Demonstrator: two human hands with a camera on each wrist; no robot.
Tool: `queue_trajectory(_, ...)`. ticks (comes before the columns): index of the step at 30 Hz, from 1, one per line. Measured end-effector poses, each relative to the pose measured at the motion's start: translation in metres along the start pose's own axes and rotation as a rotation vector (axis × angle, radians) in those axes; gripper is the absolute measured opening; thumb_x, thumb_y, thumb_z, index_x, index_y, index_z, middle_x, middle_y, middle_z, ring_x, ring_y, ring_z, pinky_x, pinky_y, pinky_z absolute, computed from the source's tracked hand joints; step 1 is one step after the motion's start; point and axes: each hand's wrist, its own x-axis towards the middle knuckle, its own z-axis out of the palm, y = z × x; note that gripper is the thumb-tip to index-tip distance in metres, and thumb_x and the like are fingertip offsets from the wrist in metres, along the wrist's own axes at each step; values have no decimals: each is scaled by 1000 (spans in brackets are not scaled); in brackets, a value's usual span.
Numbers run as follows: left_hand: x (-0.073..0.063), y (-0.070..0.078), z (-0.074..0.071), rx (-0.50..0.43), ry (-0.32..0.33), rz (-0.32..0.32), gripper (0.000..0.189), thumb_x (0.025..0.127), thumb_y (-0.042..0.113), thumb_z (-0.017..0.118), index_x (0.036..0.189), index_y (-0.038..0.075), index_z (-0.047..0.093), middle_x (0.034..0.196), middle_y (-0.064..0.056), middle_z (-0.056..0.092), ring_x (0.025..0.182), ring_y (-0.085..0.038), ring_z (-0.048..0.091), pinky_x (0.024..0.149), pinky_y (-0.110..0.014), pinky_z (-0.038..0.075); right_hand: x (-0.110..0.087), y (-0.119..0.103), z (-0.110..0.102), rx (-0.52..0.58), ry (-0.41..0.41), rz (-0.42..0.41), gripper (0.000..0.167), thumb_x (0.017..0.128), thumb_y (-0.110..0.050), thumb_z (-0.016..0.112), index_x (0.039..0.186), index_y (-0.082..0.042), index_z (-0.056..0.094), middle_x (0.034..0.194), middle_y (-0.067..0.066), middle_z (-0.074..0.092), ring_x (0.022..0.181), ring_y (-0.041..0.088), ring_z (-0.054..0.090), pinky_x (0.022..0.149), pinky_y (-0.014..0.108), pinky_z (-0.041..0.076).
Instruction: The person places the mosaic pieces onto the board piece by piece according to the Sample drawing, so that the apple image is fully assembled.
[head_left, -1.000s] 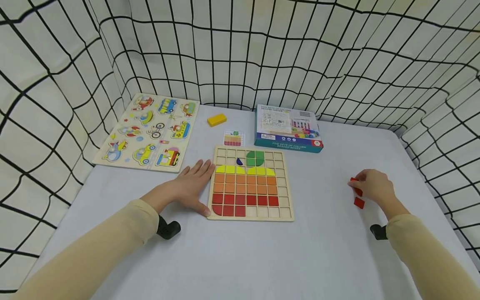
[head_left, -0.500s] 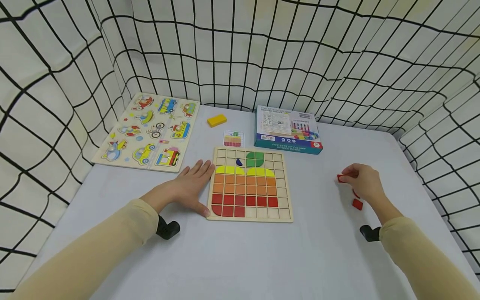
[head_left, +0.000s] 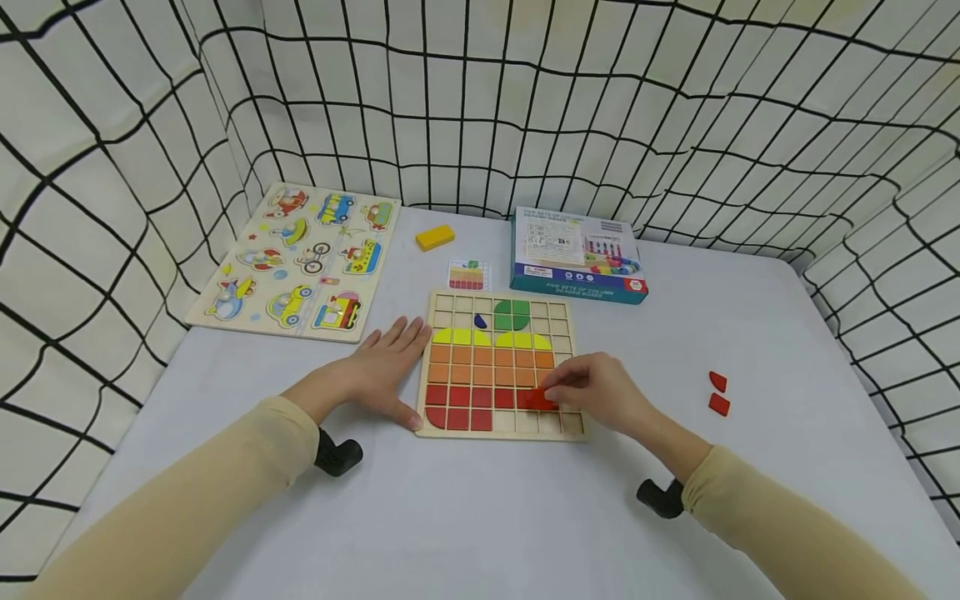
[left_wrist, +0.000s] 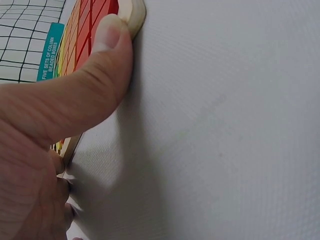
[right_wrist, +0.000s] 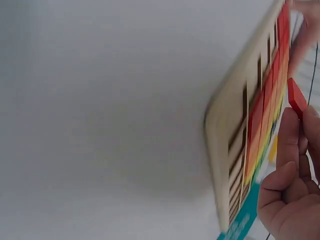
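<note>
A wooden grid board (head_left: 577, 375) lies mid-table, its cells partly filled with green, yellow, orange and red tiles and one dark blue piece. My left hand (head_left: 378, 375) rests flat along its left side, fingers spread, with the thumb at the lower left corner, as the left wrist view also shows. Between thumb and fingers my right hand (head_left: 603, 392) pinches a red tile (right_wrist: 296, 97), held above the right part of the board's red rows. Off to the right, a red tile with a curved edge (head_left: 717, 382) and a red square tile (head_left: 718, 405) lie on the table.
Behind the board lie a small pattern card (head_left: 468, 274) and a yellow block (head_left: 435, 237). A boxed bead set (head_left: 577, 257) stands at the back. To the left is a vehicle puzzle board (head_left: 296, 267). Black netting (head_left: 465, 108) over white cloth encloses the table's far sides.
My right hand has picked up a red tile from the pieces on the right and carried it left over the board. The left hand stays in place.
</note>
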Motion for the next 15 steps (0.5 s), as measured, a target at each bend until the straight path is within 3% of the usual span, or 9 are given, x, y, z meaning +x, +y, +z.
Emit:
queue_trajectory(8, 0, -2, 1, -1, -5, -13, 134, 74, 53, 87, 164, 1, 4, 172, -21, -3, 159, -44, -8, 126, -65, 0, 0, -22, 37, -26, -43, -40, 8, 90, -13, 78, 97, -11, 82, 92, 0, 76, 83, 13, 60, 71, 21, 54)
queue_trajectory(15, 1, -2, 1, 2, 0, -4, 134, 73, 53, 88, 163, 0, 5, 172, -21, -2, 159, -44, -8, 126, -66, 1, 0, -28, 52, -175, 0, -90, 5, 90, -13, 79, 94, -11, 81, 85, -2, 74, 78, 11, 58, 69, 19, 53)
